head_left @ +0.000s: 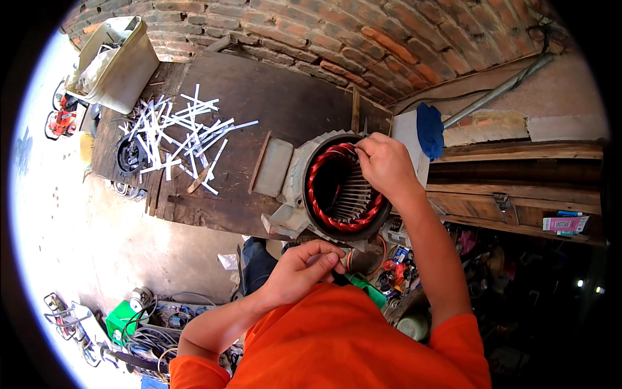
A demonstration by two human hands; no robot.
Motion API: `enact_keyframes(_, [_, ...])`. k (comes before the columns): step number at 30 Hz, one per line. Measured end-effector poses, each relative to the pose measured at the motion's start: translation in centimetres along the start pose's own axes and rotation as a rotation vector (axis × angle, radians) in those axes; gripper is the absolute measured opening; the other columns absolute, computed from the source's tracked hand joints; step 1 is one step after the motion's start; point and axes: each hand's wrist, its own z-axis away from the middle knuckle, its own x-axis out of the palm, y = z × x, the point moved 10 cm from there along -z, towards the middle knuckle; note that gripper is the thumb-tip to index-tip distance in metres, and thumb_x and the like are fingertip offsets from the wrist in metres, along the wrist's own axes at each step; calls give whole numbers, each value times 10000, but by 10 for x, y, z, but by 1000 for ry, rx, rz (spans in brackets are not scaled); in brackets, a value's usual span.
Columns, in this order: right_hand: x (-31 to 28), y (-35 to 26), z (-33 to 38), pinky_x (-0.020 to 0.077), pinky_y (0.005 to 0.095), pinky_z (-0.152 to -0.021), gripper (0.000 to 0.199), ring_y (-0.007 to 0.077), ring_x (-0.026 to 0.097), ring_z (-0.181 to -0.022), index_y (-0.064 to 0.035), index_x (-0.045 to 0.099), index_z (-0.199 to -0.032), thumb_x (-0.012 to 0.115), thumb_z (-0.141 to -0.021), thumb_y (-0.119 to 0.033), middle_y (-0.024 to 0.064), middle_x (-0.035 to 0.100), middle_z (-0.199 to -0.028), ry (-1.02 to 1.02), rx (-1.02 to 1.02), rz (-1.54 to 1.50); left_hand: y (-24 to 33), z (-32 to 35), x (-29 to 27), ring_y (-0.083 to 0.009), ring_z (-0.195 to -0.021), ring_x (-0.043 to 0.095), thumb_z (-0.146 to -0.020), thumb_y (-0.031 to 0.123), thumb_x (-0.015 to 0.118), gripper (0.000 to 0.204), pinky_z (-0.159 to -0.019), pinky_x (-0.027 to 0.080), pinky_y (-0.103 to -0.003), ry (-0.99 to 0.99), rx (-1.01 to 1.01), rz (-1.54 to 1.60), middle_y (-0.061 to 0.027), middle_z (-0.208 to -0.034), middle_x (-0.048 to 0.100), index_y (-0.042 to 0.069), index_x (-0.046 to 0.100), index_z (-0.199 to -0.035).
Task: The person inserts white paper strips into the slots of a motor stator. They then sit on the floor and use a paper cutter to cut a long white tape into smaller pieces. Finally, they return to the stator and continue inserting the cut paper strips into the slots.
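A grey motor stator housing point(293, 175) lies on its side on a dark wooden workbench point(272, 97), its round opening lined with red copper windings point(330, 220). My right hand point(383, 163) rests on the upper rim of the opening, fingers pinched at the windings; what they pinch is too small to tell. My left hand point(303, 267) is lower, close to my orange shirt, with thumb and fingers closed on a thin pale strip.
Several white paper strips point(178, 133) lie scattered on the bench's left part beside a dark coil point(131, 155). A beige plastic bin point(116, 61) stands at the far left corner. A brick wall runs behind; wooden shelves point(518, 188) are at right; tools and cables litter the floor.
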Motion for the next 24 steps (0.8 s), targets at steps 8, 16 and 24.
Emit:
enact_keyframes(8, [-3,24,-2,482,328,-680,166,266,618,-746,-27,717,-941,693,-797,-105,123,617,-783,-183,8,-241,174,-31,0,-156,-692,609,-909,137,611,176,-644,492,-301,304,744,-975,-93,-789,626,-15,635,-995])
enact_keyframes(16, [7,43,-3,469,288,-664,147,165,615,-732,-10,728,-893,728,-768,-88,70,612,-757,-114,10,-377,170,-126,14,-339,-951,619,-831,228,652,142,-793,503,-432,291,639,-1707,-96,-1018,625,140,688,-936])
enact_keyframes(24, [5,36,-8,488,296,-652,169,173,639,-690,-21,736,-891,740,-765,-134,86,646,-764,-63,-48,-370,169,-126,12,-342,-852,652,-821,277,653,180,-758,520,-428,461,695,-1828,-122,-871,691,145,719,-923])
